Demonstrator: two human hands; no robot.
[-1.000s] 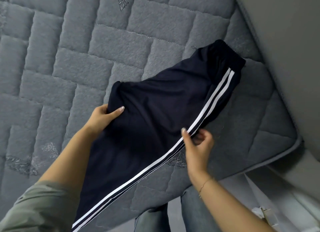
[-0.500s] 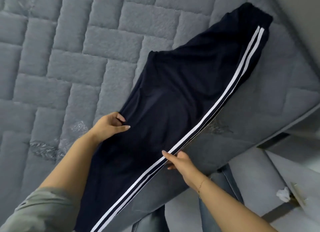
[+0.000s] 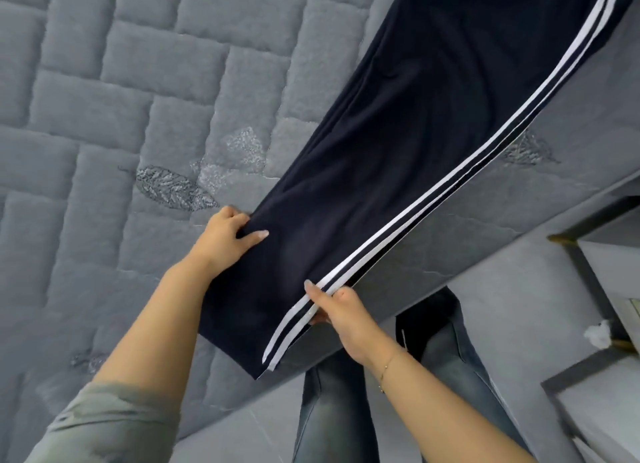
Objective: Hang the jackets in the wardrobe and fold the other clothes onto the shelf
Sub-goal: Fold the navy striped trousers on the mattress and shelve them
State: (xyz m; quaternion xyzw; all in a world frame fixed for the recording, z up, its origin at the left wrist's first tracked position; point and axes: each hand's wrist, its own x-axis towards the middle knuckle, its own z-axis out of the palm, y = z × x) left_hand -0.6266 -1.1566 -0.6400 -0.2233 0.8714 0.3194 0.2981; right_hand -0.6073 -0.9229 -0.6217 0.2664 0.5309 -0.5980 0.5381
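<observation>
Trousers [image 3: 398, 172] laid out long on mattress [image 3: 121, 99], stretching up and away from both hands, far end out of view at the top. Left hand [image 3: 225, 237] gripping the plain edge near the cuff, fingers curled into the cloth, thumb on top. Right hand [image 3: 341, 310] pinching the striped edge just across, at the mattress side, cuff hanging past it toward the knees. Judged progress: early on this garment. Flattened and squared up, not yet folded; no fold visible anywhere along it. Left to do, by the look: fold in halves or thirds, carry to shelf. Wardrobe, jackets and shelf not in view, so overall count impossible to tell.
</observation>
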